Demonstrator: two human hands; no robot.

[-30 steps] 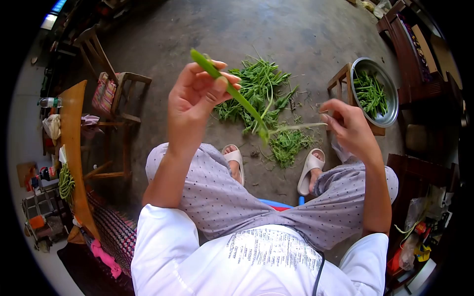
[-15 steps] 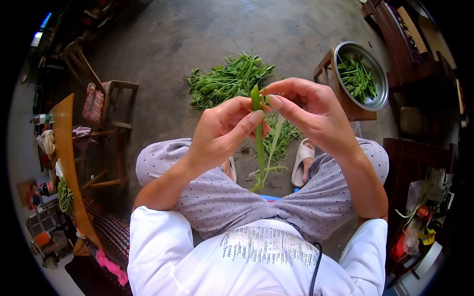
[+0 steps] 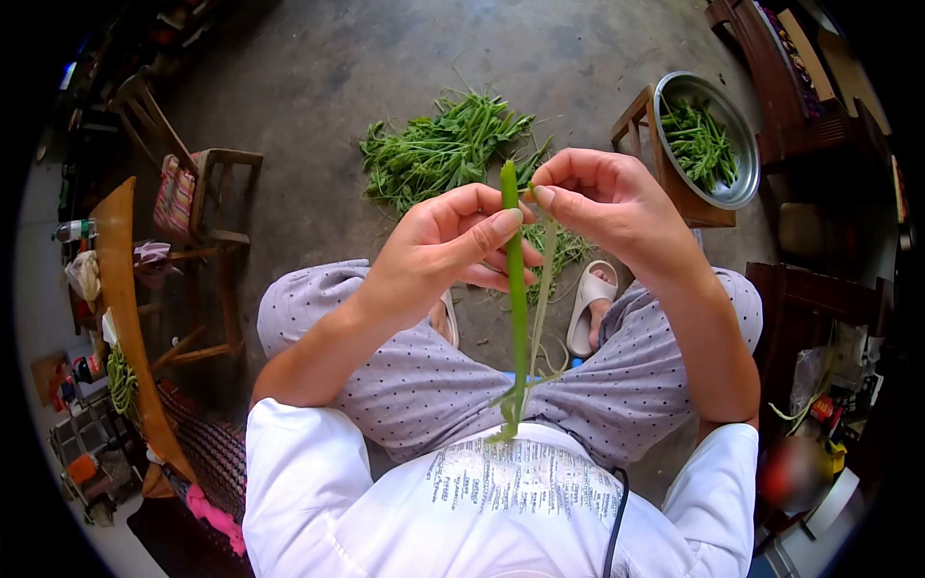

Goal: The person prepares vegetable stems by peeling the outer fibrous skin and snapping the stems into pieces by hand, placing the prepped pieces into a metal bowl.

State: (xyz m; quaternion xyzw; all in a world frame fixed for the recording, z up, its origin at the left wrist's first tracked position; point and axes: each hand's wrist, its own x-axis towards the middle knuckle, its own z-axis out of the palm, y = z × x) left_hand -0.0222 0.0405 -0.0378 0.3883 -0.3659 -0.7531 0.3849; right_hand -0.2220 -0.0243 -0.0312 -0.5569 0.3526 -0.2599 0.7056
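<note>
My left hand (image 3: 434, 241) grips a long green vegetable stalk (image 3: 518, 308) between thumb and fingers, its cut end pointing up and away. The lower end, with a few pale curly bits, hangs down in front of my shirt. Closed in a pinch, my right hand (image 3: 617, 202) holds the top of a thin pale strip of stalk skin (image 3: 545, 279). That strip hangs beside the stalk and appears joined to it near the bottom. Beyond my hands, a heap of green leafy stalks (image 3: 434, 149) lies on the floor.
Thin green peelings (image 3: 573, 250) lie between my feet. At the right, a metal basin (image 3: 745, 188) holding green stalks stands on a wooden stool (image 3: 708, 214). A wooden chair (image 3: 231, 157) and a wooden tabletop edge (image 3: 125, 279) are at the left.
The stalk has come nearer to my body and hangs lower, over the shirt. My right hand has moved slightly away from the stalk, and the strip stands further apart from its top.
</note>
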